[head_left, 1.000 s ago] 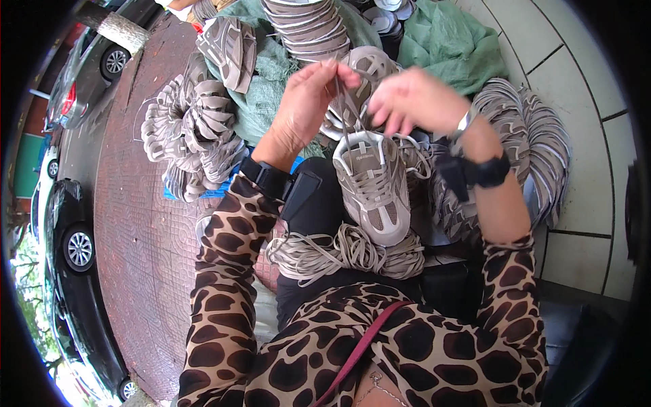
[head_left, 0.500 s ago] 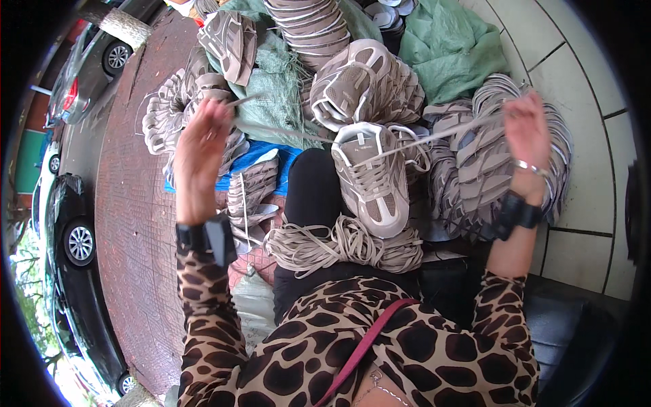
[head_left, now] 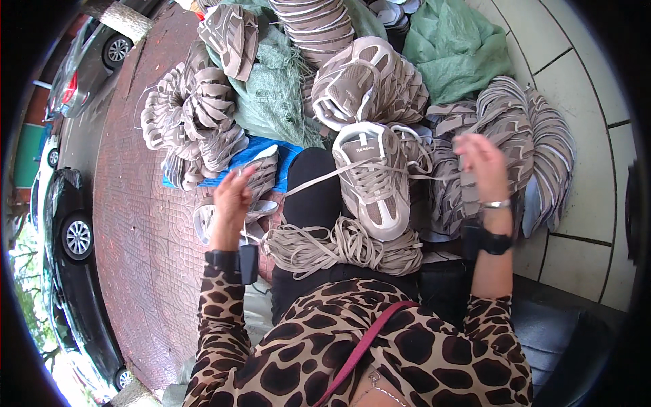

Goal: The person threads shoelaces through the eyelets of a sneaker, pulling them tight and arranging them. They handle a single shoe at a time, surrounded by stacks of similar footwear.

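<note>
The beige shoe [head_left: 373, 193] is sitting centrally in front of the person, its toe pointing toward the body and reaching the bundle of laces [head_left: 339, 252]. This placing is presumably keeping the laced front facing up, between both hands. A loose lace [head_left: 313, 182] is crossing the shoe's tongue and running out to either side, the left length passing over the dark trouser leg [head_left: 308, 211].

The left hand [head_left: 232, 198] is hovering left of the shoe, its fingers partly bent; whether they are gripping the lace cannot be told. The right hand [head_left: 485, 166] is hovering opposite, near the right-hand stack [head_left: 505, 125] of shoe pieces; its fingers are blurring, so their hold cannot be told either. The wide spacing is apparently leaving the shoe clear. The bundle is lying across the lap, probably for easy reach.
</note>
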{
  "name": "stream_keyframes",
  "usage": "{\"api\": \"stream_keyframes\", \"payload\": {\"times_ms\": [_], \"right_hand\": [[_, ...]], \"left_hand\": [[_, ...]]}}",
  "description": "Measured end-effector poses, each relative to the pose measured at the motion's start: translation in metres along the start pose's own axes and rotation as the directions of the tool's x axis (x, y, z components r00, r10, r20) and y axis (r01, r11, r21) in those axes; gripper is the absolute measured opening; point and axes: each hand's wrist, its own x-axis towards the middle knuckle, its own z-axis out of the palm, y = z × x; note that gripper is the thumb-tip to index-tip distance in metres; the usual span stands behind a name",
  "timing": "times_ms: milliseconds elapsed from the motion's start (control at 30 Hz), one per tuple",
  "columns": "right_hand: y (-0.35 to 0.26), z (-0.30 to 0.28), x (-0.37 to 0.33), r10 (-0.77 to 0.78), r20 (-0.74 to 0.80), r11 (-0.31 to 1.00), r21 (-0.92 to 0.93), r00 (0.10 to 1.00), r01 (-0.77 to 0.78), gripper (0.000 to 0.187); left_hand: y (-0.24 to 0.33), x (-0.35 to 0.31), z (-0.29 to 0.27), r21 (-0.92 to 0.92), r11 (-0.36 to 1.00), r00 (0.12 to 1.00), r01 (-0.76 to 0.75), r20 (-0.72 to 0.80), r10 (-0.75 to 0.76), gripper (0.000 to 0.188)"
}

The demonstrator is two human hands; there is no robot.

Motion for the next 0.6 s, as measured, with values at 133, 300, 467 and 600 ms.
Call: {"api": "stream_keyframes", "payload": {"times_ms": [133, 300, 467, 600], "right_hand": [[0.019, 0.066, 0.008, -0.183, 0.165, 0.977, -0.082, 0.969, 0.199, 0.015], [0.027, 0.081, 0.008, -0.079, 0.166, 0.958, -0.26, 0.983, 0.121, 0.015], [0.029, 0.082, 0.01, -0.017, 0.181, 0.95, -0.303, 0.983, 0.072, 0.017], [0.024, 0.083, 0.013, -0.008, 0.199, 0.897, -0.431, 0.98, 0.095, 0.017]], "left_hand": [[-0.005, -0.012, 0.078, 0.062, 0.99, 0.935, 0.127, 0.327, -0.14, 0.033], [-0.015, -0.013, 0.113, 0.274, 0.958, 0.861, 0.087, 0.463, -0.211, 0.026], [-0.03, -0.009, 0.13, 0.626, 0.502, 0.799, -0.597, 0.522, 0.3, 0.018], [-0.028, -0.032, 0.147, 0.704, 0.507, 0.858, -0.497, 0.485, 0.169, 0.019]]}}
